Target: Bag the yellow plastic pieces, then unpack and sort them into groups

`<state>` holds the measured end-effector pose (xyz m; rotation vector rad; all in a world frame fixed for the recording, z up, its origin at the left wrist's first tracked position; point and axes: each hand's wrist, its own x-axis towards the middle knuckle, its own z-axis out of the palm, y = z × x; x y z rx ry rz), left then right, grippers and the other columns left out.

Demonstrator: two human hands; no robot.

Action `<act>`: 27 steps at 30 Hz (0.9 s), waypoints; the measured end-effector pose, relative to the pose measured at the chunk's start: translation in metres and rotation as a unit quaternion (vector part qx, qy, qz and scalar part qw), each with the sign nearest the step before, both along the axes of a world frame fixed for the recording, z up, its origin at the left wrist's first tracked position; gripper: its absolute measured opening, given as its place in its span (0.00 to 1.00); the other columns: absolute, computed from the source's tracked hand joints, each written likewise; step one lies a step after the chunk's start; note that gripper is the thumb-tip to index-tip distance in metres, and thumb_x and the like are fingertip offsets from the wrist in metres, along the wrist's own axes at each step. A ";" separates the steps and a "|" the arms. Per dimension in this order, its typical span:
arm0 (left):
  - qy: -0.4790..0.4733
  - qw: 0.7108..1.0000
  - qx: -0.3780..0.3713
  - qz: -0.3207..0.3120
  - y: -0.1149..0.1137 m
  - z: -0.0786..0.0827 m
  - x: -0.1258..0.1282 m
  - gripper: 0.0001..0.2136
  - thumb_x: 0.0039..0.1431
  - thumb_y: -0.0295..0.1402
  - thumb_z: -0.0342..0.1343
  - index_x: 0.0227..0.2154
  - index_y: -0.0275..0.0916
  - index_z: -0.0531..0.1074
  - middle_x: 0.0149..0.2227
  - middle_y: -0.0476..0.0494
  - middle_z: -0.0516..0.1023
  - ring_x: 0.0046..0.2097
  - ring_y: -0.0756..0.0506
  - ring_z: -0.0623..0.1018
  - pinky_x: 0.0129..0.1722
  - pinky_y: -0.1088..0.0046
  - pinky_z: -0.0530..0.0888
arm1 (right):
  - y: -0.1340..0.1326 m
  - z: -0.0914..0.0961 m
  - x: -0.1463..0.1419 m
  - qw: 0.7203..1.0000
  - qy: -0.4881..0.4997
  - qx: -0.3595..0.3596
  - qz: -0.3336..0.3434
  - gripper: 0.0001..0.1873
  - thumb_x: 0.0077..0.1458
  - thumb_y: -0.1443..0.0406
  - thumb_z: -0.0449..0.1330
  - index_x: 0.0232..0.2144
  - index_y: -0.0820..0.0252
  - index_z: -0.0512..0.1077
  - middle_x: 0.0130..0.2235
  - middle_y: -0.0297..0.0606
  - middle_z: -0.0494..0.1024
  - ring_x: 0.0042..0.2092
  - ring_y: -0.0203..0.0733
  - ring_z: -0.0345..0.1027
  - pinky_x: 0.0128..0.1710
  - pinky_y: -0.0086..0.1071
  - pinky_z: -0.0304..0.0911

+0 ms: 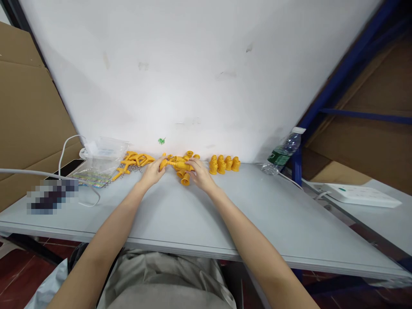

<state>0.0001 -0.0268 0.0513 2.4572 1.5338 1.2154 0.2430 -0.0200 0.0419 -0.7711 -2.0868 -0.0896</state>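
Observation:
Between my two hands is a yellow plastic part with a ribbed, screw-like shaft (171, 163), lying about level just over the table. My left hand (153, 172) is closed around its rounded left end. On the other side, my right hand (200, 175) has its fingers bent around a wider yellow piece (180, 165) at the shaft's right end. Whether the shaft and that piece are joined I cannot tell. Loose yellow cup-shaped pieces lie behind and below it, one cup (185, 180) with its opening toward me. My fingers hide part of the pile.
Several yellow cups (221, 166) stand grouped at right. Yellow branched pieces (137, 159) and small metal bits lie at left, beside clear plastic bags (107, 150) and a white cable (61, 156). A plastic bottle (283, 152) leans at far right near a power strip (362, 194). A white panel (206, 86) rises behind.

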 end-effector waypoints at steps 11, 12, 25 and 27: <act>0.020 0.999 -0.046 0.018 -0.012 0.007 0.012 0.21 0.55 0.24 0.53 0.53 0.36 0.71 0.30 0.48 0.77 0.33 0.48 0.76 0.39 0.75 0.71 | -0.019 0.009 -0.011 0.977 -0.157 0.012 -0.144 0.18 0.65 0.63 0.49 0.53 0.62 0.69 0.49 0.49 0.77 0.53 0.52 0.66 0.56 0.50 0.50; 0.033 0.998 -0.057 0.020 -0.013 0.007 0.014 0.21 0.55 0.24 0.52 0.53 0.37 0.70 0.31 0.47 0.78 0.33 0.48 0.77 0.39 0.75 0.71 | -0.019 0.009 -0.012 0.975 -0.165 0.007 -0.152 0.17 0.65 0.65 0.48 0.51 0.62 0.70 0.47 0.49 0.78 0.52 0.51 0.66 0.56 0.49 0.50; 0.157 0.958 -0.174 0.163 -0.025 0.021 0.024 0.22 0.57 0.35 0.51 0.55 0.45 0.67 0.39 0.41 0.80 0.42 0.39 0.79 0.39 0.68 0.71 | -0.016 0.012 -0.014 0.948 -0.180 0.042 -0.260 0.16 0.60 0.74 0.45 0.42 0.59 0.71 0.45 0.46 0.75 0.48 0.48 0.63 0.59 0.51 0.42; 0.143 0.958 -0.160 0.192 -0.021 0.020 0.018 0.20 0.58 0.35 0.50 0.53 0.44 0.69 0.38 0.40 0.80 0.42 0.38 0.79 0.39 0.67 0.71 | -0.014 0.016 -0.003 0.949 -0.112 0.044 -0.293 0.15 0.59 0.73 0.46 0.41 0.59 0.70 0.44 0.46 0.74 0.49 0.49 0.62 0.58 0.52 0.42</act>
